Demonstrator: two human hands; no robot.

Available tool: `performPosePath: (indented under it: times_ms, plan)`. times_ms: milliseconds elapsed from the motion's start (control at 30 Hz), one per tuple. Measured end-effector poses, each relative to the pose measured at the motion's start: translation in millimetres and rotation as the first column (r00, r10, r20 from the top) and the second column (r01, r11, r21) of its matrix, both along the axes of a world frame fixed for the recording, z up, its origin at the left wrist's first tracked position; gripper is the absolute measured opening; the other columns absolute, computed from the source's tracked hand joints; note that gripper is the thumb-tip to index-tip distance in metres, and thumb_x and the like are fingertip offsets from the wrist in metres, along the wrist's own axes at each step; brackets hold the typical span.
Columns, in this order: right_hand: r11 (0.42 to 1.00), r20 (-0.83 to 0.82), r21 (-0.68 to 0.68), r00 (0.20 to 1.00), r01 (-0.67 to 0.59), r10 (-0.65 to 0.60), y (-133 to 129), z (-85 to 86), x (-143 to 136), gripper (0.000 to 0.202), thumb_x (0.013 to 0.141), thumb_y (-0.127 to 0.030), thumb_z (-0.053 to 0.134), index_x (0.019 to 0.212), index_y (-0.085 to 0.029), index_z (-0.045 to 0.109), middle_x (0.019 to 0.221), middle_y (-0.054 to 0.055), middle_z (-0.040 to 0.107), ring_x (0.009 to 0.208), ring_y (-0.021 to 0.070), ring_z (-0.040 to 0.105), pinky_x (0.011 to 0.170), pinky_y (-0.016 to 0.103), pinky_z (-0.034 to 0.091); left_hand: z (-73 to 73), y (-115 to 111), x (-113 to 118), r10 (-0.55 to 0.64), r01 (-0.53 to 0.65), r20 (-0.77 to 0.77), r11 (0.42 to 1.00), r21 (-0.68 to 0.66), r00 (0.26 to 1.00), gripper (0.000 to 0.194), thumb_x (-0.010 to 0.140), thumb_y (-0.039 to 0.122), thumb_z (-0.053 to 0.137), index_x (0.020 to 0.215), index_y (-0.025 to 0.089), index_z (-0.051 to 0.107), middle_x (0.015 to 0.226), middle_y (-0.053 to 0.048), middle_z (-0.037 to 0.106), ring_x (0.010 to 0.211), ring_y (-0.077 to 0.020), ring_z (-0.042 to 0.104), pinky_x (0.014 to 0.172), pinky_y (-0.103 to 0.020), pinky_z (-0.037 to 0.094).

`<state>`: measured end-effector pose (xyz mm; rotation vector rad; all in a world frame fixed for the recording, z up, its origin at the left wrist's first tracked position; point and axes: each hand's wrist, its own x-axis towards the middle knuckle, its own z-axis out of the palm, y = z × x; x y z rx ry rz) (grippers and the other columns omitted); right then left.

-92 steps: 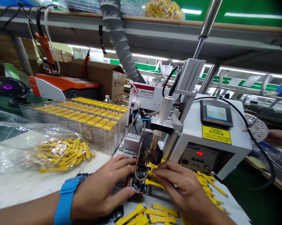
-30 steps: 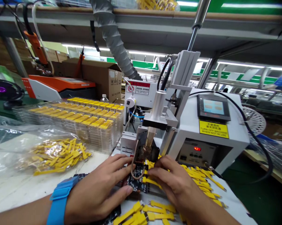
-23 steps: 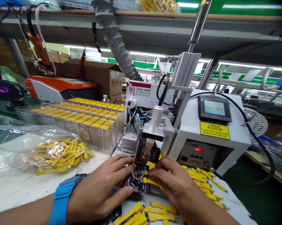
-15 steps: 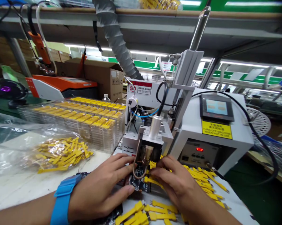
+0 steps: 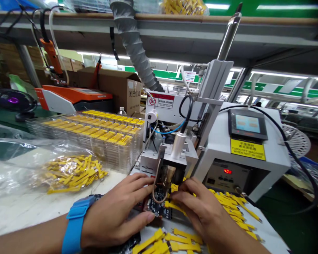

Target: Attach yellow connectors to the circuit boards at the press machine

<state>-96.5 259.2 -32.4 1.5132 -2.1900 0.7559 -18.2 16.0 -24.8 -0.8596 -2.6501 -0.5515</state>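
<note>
A dark circuit board (image 5: 159, 208) lies under the tip of the soldering head (image 5: 169, 174). My left hand (image 5: 119, 208), with a blue wristband (image 5: 75, 224), rests at the board's left edge, thumb and fingers spread apart around it. On the other side my right hand (image 5: 198, 204) has its fingers closed on a yellow cable (image 5: 176, 207) whose end meets the board's right side; the fingertips are partly hidden. More yellow cables (image 5: 151, 243) lie in front of the board, and others (image 5: 231, 208) to the right of my right hand.
Clear trays of yellow cables (image 5: 114, 141) stand behind a plastic bag of cables (image 5: 74, 173) at left. The machine's control box (image 5: 275, 151) stands at right. An orange-and-white device (image 5: 74, 98) and a black fan (image 5: 13, 102) are further back. A shelf (image 5: 175, 31) spans above.
The whole view has shifted slightly, so things appear a little further right. Both hands keep nearly the same place at the board.
</note>
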Motion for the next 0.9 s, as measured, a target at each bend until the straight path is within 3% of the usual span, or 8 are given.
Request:
performPosePath:
  times_ms: [700,800,900]
  plan:
    - [1.000,-0.011,0.013,1.000,0.016,-0.016,1.5,0.5,0.8,0.031,0.088,-0.005,0.043,0.104,-0.018,0.065,0.091,0.010,0.058,0.083,0.0196,0.056,0.070,0.032,0.053,0.0,3.1,0.3,0.021,-0.022,-0.076,1.000,-0.015,0.997,0.044,0.088,0.035,0.059,0.128,0.020,0.046,0.134,-0.006,0.047,0.125,-0.0245,0.040,0.104,-0.041,0.040]
    - [1.000,0.082,-0.009,0.997,0.004,-0.003,1.8,1.3,2.7,0.030,0.089,-0.008,0.041,0.104,-0.017,0.066,0.091,0.010,0.060,0.081,0.0177,0.059,0.069,0.030,0.052,0.0,6.5,-0.2,0.058,-0.061,-0.118,0.998,-0.023,0.991,0.043,0.087,0.042,0.061,0.121,0.016,0.053,0.129,-0.010,0.051,0.123,-0.0280,0.042,0.101,-0.045,0.042]
    - [0.995,0.354,0.001,0.931,0.097,-0.091,-1.0,4.0,6.6,0.022,0.089,-0.017,0.048,0.096,-0.019,0.068,0.088,0.007,0.065,0.081,0.0169,0.062,0.073,0.030,0.051,0.8,10.8,1.0,0.074,-0.087,-0.157,0.993,-0.077,0.985,0.040,0.089,0.040,0.058,0.116,0.012,0.058,0.119,-0.013,0.059,0.116,-0.0310,0.048,0.095,-0.048,0.046]
